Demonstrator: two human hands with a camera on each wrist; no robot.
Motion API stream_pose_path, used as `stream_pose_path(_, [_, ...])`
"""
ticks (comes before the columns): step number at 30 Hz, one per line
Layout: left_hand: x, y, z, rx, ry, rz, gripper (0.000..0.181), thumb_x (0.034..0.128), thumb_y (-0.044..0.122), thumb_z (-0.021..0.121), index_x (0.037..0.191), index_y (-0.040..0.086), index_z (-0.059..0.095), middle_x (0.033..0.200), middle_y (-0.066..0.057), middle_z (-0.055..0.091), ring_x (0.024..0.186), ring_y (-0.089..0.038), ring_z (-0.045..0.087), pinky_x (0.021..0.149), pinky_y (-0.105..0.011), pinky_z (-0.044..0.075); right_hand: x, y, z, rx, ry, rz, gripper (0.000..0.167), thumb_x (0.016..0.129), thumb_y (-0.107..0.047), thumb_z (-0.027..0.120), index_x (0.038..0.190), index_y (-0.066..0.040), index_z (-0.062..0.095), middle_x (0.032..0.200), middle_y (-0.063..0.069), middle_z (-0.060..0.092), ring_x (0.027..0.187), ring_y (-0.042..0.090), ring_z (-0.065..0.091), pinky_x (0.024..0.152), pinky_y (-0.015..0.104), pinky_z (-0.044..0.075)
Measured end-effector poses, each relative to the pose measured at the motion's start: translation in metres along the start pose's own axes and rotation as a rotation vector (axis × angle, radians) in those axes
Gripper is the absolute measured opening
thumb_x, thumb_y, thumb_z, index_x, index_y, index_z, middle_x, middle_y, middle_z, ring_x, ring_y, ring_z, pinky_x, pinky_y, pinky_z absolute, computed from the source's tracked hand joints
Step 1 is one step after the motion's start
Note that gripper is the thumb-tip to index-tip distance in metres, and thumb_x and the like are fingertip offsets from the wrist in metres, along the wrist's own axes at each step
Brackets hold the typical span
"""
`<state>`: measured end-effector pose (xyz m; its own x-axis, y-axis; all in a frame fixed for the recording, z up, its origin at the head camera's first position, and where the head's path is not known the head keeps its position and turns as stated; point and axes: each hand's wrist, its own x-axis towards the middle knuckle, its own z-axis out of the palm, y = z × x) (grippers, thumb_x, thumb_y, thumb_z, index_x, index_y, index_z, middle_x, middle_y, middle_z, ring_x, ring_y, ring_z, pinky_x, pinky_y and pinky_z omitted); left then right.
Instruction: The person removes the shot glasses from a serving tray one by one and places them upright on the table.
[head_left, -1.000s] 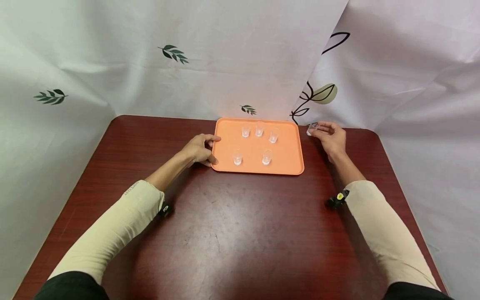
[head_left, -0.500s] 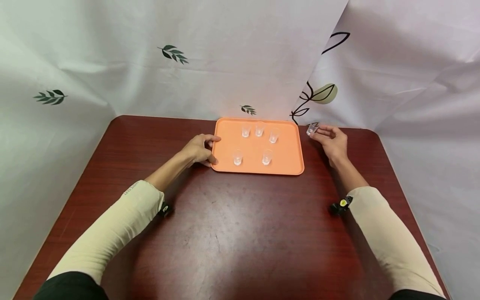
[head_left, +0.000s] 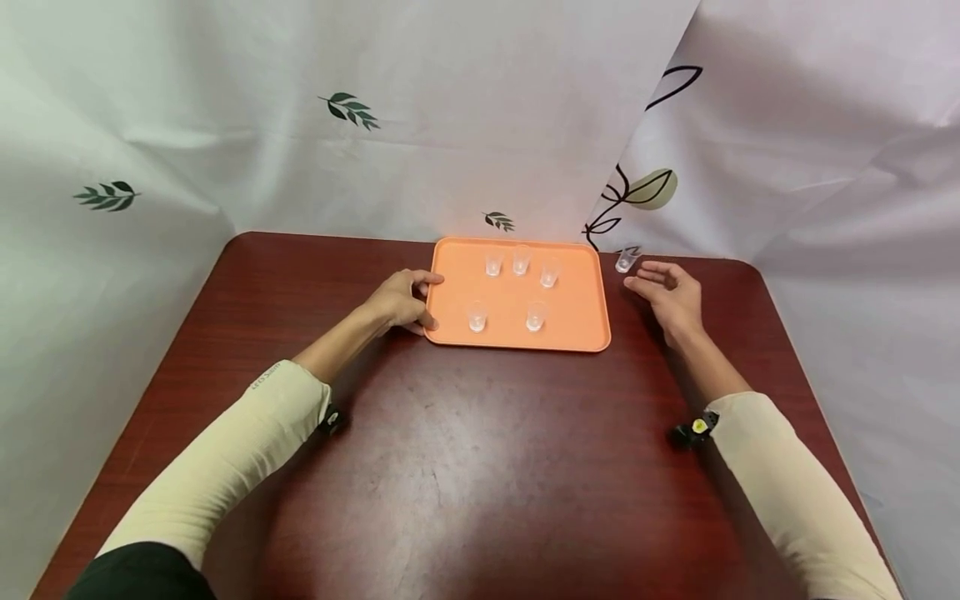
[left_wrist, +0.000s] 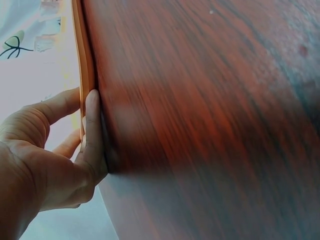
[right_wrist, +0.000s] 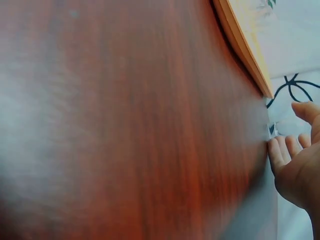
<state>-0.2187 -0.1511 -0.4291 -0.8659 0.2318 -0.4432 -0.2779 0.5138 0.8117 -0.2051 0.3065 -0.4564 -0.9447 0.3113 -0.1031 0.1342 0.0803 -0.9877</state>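
An orange tray [head_left: 517, 337] lies on the table near its far edge. Small clear plastic cups stand on it: three toward the back, one of them a cup [head_left: 521, 262], and two in front, one of them a cup [head_left: 477, 318]. My left hand [head_left: 401, 300] holds the tray's left rim, with fingers on both sides of it in the left wrist view. Just right of the tray, another clear cup [head_left: 627, 260] stands on the table. Beside that cup, my right hand [head_left: 670, 302] has its thumb and fingers spread apart and holds nothing.
The dark red wooden table [head_left: 465, 467] extends from the tray toward me. A white patterned sheet [head_left: 450, 125] hangs right behind the far edge, close to the cup outside the tray. A black device [head_left: 693, 430] sits at my right wrist.
My right hand has let go of the clear cup right of the tray and drawn back slightly toward me and to the right. My left hand and the tray stay in place.
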Motion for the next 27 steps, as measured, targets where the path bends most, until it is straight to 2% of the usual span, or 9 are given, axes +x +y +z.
stream_pose_path(12, [0.001, 0.001, 0.002, 0.006, 0.004, 0.007, 0.095, 0.0793, -0.021, 0.087, 0.164, 0.01, 0.058, 0.13, -0.012, 0.042, 0.079, -0.019, 0.067, 0.065, -0.031, 0.072, -0.027, -0.001, 0.005, 0.01, -0.08, -0.025, 0.048, 0.095, -0.008, 0.09, 0.138, 0.002, 0.07, 0.102, -0.013, 0.08, 0.099, -0.002, 0.075, 0.087, 0.007, 0.063])
stream_pose_path(17, [0.0, 0.002, 0.0, 0.013, 0.008, 0.005, 0.095, 0.0804, -0.021, 0.086, 0.165, 0.011, 0.058, 0.131, -0.012, 0.042, 0.08, -0.019, 0.066, 0.065, -0.03, 0.072, -0.036, -0.006, 0.012, 0.046, -0.114, -0.068, 0.044, 0.095, -0.006, 0.09, 0.134, 0.003, 0.072, 0.103, -0.011, 0.082, 0.097, -0.001, 0.078, 0.087, 0.01, 0.065])
stream_pose_path(22, [0.0, 0.002, 0.0, 0.013, 0.011, 0.007, 0.095, 0.08, -0.021, 0.086, 0.164, 0.011, 0.058, 0.133, -0.013, 0.043, 0.081, -0.019, 0.065, 0.065, -0.03, 0.072, -0.045, -0.013, 0.021, 0.076, -0.159, -0.104, 0.034, 0.096, -0.003, 0.088, 0.128, -0.003, 0.076, 0.106, -0.006, 0.084, 0.098, 0.0, 0.079, 0.089, 0.013, 0.067])
stream_pose_path(25, [0.001, 0.001, 0.0, 0.015, 0.009, 0.006, 0.095, 0.08, -0.022, 0.086, 0.164, 0.011, 0.058, 0.133, -0.014, 0.044, 0.081, -0.019, 0.066, 0.065, -0.03, 0.072, -0.051, -0.015, 0.027, 0.092, -0.201, -0.108, 0.035, 0.096, 0.0, 0.087, 0.129, 0.0, 0.075, 0.108, -0.004, 0.084, 0.098, 0.002, 0.079, 0.089, 0.016, 0.068])
stream_pose_path(27, [0.001, 0.002, 0.001, 0.017, 0.005, 0.004, 0.095, 0.0801, -0.021, 0.086, 0.165, 0.011, 0.058, 0.133, -0.014, 0.044, 0.079, -0.018, 0.066, 0.065, -0.03, 0.072, -0.054, -0.016, 0.031, 0.085, -0.228, -0.116, 0.04, 0.097, 0.0, 0.086, 0.133, 0.006, 0.072, 0.108, -0.004, 0.084, 0.098, 0.001, 0.079, 0.089, 0.016, 0.068])
